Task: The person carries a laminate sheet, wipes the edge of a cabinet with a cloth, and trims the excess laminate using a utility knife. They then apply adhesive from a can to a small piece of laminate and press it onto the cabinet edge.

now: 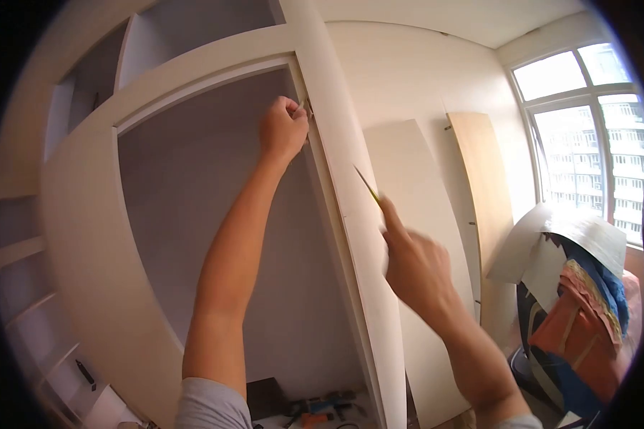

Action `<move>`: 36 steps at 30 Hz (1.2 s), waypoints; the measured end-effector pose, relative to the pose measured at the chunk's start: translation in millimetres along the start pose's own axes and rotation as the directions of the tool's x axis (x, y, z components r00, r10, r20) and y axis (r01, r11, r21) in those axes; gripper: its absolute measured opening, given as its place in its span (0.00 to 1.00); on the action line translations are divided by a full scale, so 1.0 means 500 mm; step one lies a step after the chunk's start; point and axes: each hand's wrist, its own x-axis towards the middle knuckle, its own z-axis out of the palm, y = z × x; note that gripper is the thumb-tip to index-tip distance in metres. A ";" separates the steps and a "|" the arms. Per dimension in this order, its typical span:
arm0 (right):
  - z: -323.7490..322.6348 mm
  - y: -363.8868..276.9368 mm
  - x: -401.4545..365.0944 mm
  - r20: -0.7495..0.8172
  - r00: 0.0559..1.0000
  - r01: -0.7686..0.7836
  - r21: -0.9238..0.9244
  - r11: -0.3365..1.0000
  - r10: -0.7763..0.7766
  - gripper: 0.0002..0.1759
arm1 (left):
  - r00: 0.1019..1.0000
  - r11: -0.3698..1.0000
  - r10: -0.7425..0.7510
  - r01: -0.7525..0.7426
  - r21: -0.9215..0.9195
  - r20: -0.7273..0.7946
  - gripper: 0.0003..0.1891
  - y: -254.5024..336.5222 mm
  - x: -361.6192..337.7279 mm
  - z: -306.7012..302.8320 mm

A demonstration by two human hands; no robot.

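My left hand [285,130] is raised to the upper right corner of a cream cabinet frame [200,71]. Its fingers are pinched together at the inner edge of the upright, where a small pale bit shows at the fingertips; what it is I cannot make out. Lower and to the right, my right hand [418,268] is closed around a thin pointed tool [366,183] with a dark tip and a yellow-green part. The forefinger lies along the tool, which points up and left in front of the cream upright [347,150]. Its handle is hidden in my fist.
Cream panels [408,193] and a wood-toned board [483,179] lean against the wall on the right. A covered heap with red and blue cloth [579,314] stands by the window [587,129]. Tools [322,413] lie at the cabinet bottom. Shelves [21,250] run down the left.
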 end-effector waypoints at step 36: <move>0.161 0.345 -0.363 0.000 0.956 -0.274 0.359 0.892 0.293 0.22 | 0.847 0.581 0.506 -0.474 0.662 0.162 0.06 0.083 0.239 -0.034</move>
